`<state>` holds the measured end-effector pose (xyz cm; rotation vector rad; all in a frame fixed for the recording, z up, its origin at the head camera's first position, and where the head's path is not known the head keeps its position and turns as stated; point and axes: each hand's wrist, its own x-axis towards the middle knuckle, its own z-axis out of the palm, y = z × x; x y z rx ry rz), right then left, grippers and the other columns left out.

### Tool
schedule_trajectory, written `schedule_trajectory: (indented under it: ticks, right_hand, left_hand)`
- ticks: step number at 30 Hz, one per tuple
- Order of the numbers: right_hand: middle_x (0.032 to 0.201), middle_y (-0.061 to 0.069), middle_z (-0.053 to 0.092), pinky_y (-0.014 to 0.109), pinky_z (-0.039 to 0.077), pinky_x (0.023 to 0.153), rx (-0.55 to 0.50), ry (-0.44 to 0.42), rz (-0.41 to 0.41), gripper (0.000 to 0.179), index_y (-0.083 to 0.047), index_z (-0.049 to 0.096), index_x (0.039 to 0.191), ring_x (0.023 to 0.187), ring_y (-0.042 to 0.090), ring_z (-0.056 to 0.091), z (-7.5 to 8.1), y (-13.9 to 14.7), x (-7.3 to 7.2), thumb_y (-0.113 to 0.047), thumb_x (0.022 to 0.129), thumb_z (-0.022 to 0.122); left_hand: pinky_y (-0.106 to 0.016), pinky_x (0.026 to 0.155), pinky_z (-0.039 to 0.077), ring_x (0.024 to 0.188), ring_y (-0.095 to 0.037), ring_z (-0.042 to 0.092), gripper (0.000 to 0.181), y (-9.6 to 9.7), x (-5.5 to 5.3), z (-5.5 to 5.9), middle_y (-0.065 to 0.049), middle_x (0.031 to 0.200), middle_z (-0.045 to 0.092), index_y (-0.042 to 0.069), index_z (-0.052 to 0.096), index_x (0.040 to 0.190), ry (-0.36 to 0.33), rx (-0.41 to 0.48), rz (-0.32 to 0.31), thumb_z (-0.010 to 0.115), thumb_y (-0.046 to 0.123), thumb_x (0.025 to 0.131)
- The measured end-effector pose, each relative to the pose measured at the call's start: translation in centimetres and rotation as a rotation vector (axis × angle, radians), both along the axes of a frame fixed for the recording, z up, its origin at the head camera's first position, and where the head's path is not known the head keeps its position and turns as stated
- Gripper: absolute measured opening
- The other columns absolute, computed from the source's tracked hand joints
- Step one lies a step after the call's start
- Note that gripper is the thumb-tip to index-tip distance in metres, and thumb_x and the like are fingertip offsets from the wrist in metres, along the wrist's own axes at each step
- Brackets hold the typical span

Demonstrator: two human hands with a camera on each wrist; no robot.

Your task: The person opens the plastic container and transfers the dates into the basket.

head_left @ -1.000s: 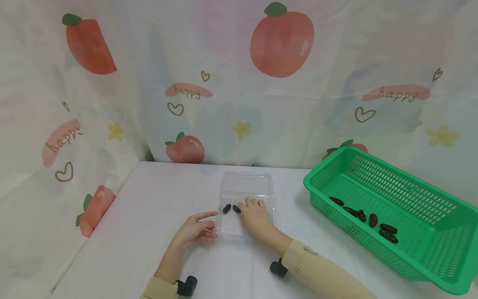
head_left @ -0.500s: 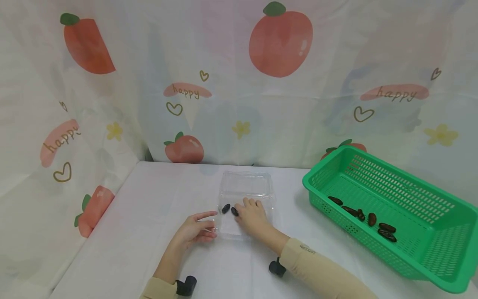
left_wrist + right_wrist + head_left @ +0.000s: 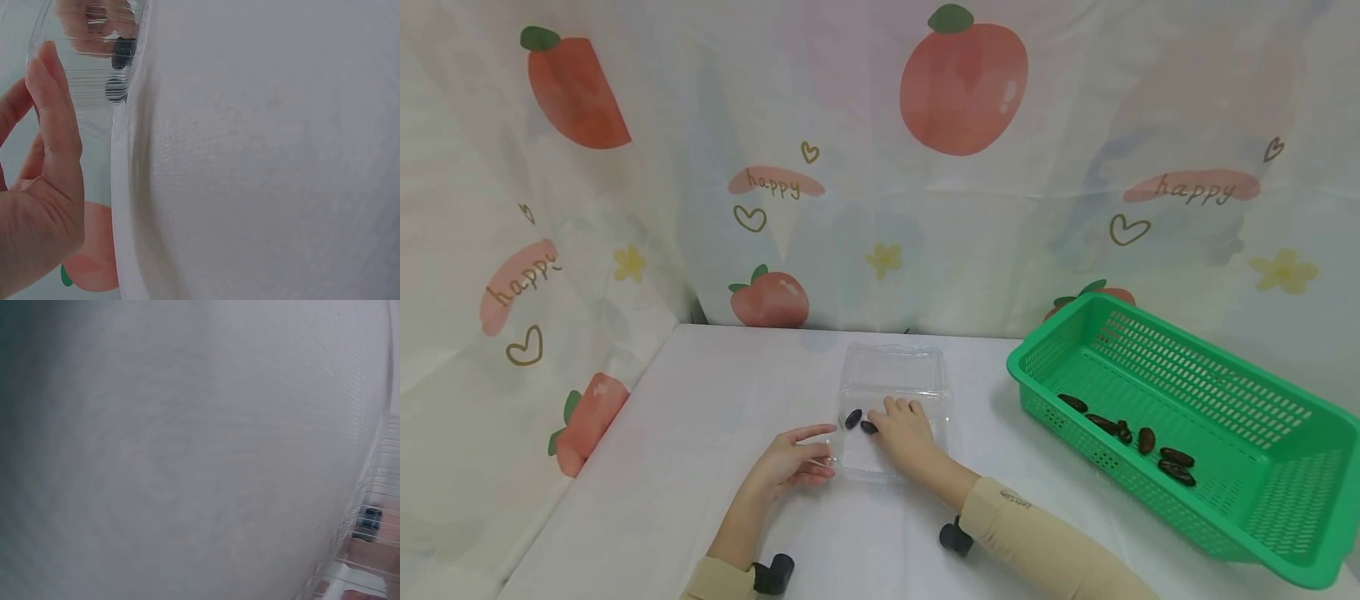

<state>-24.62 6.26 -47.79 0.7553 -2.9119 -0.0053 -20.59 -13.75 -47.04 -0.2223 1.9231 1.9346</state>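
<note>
A hinged clear plastic box (image 3: 865,458) lies with its lid (image 3: 895,368) folded back, away from me. Inside, near its left wall, one dark date (image 3: 853,418) rests by itself. My right hand (image 3: 910,435) reaches into the box and pinches a second date (image 3: 868,427) just right of the first. At the box's left side, my left hand (image 3: 793,460) has its fingers extended, the tips right at the wall. The left wrist view shows that hand (image 3: 50,181) at the ribbed clear wall, with both dates behind the plastic. The right hand's fingertips are partly hidden in the head view.
A green perforated basket (image 3: 1232,542) stands on the right, several dates (image 3: 1177,457) lying on its floor. White cloth (image 3: 715,392) covers the table. A printed curtain (image 3: 850,100) hangs behind and to the left.
My right hand has shifted slightly left and toward me with its date, which has turned to lie more sideways, closer to the other date. My left hand has stayed at the box's side.
</note>
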Motion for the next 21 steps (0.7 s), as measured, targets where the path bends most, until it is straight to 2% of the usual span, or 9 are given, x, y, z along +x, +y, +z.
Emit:
schedule_trajectory:
  ticks: [21]
  right_hand:
    - [0.096, 0.003, 0.055, 0.033, 0.041, 0.079, 0.050, 0.039, 0.027, 0.025, -0.017, 0.060, 0.110, 0.092, 0.019, 0.052, -0.02, 0.09, 0.22, -0.026, 0.086, 0.060]
  left_hand:
    - [-0.027, 0.057, 0.056, 0.061, -0.016, 0.066, 0.043, 0.05, -0.03, 0.12, -0.006, 0.072, 0.063, 0.003, 0.050, 0.129, -0.011, -0.009, 0.003, 0.058, 0.006, 0.086]
